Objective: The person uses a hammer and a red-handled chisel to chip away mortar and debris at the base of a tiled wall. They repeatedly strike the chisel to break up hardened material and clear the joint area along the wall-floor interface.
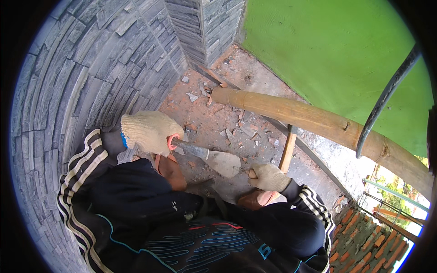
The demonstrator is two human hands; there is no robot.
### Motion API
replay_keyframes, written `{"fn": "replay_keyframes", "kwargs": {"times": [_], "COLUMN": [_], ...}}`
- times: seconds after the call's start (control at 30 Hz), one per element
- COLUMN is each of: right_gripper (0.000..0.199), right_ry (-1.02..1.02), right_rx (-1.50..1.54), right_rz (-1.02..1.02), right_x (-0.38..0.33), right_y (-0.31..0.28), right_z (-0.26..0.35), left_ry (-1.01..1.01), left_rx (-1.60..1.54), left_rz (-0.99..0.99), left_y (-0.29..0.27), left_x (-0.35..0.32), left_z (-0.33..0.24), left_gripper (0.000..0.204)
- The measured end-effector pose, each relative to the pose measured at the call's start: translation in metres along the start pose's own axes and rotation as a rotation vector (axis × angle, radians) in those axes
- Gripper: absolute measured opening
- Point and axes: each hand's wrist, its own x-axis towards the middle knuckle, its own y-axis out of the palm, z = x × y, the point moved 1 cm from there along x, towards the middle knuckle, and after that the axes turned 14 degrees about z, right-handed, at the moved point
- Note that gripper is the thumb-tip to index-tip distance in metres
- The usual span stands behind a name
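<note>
My left hand [152, 133], in a cream knitted glove, is closed round the grey handle of a trowel [223, 163]. Its flat, mortar-smeared blade points right, low over the floor. My right hand [268, 177], gloved alike with bare fingertips, is curled just beyond the blade's tip. Its fingers are pressed together; whether a small piece is between them I cannot make out. Behind that hand stretches the wooden handle of a hammer [287, 150], its head near the ledge and its lower end hidden by the glove.
Tile shards [248, 128] and reddish rubble litter the floor. A thick bamboo pole [291, 109] slants across at right, with a dark hose [387, 98] above it. Grey stone cladding [104, 68] rises at left, a green wall [327, 50] at the back, brickwork [368, 241] at lower right.
</note>
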Motion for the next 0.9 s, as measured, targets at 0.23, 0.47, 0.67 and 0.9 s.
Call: {"fn": "replay_keyframes", "kwargs": {"times": [0.23, 0.47, 0.67, 0.9], "right_gripper": [0.051, 0.055, 0.049, 0.066], "right_ry": [-0.196, 0.705, 0.372, 0.445], "right_rx": [0.109, -0.320, -0.644, -0.349], "right_rz": [-0.276, -0.437, -0.613, -0.394], "right_x": [-0.084, -0.051, 0.037, 0.045], "right_y": [-0.079, -0.159, -0.187, -0.129], "right_z": [0.067, 0.167, 0.097, 0.169], "left_ry": [-0.119, 0.005, 0.078, -0.099], "left_rx": [-0.247, -0.483, -0.465, -0.538], "left_rz": [-0.044, 0.027, -0.026, 0.078], "left_y": [-0.023, 0.037, 0.079, 0.090], "left_x": [0.007, 0.064, 0.074, 0.053], "left_z": [0.021, 0.039, 0.063, 0.087], "left_gripper": [0.031, 0.034, 0.038, 0.042]}}
